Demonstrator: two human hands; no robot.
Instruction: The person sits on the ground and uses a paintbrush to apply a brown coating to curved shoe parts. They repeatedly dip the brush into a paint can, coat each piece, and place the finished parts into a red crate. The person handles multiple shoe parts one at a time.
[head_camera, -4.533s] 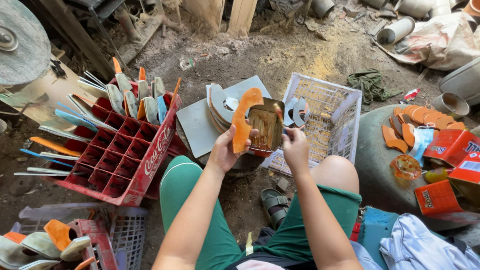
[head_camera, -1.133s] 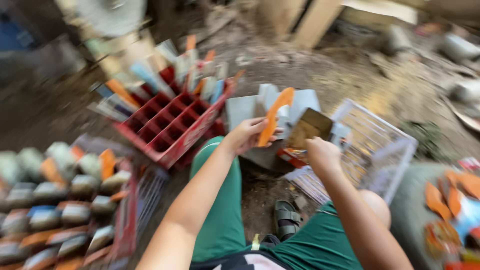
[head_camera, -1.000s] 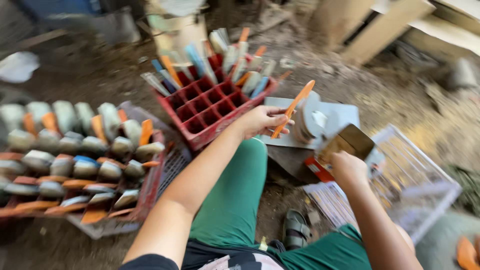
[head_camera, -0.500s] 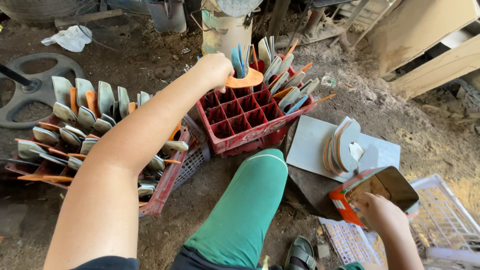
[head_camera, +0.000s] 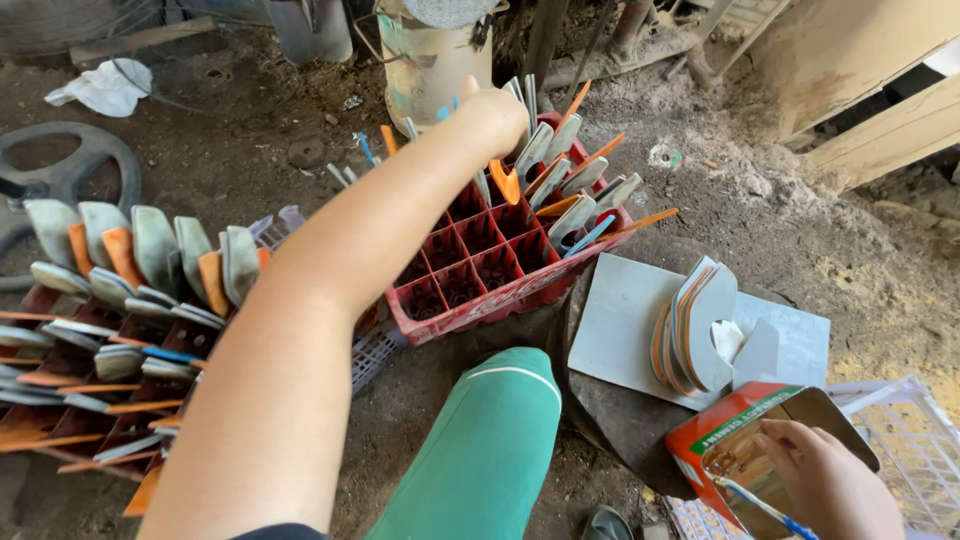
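While over crate (head_camera: 470, 285), left hand (head_camera: 497, 112) grips sole (head_camera: 506, 183).

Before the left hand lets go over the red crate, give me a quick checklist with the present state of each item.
1. Left hand over the red crate: ok.
2. Orange piece under that hand, tip down toward a cell: ok; whether it is seated, cannot tell.
3. Empty cells in the crate's near rows: ok.
4. Pieces already standing in the far rows crowd the hand: not ok.
5. Right hand steady on the open tin, thin blue-tipped stick beside it: ok.
6. Stack of cut soles resting on the grey board: ok.
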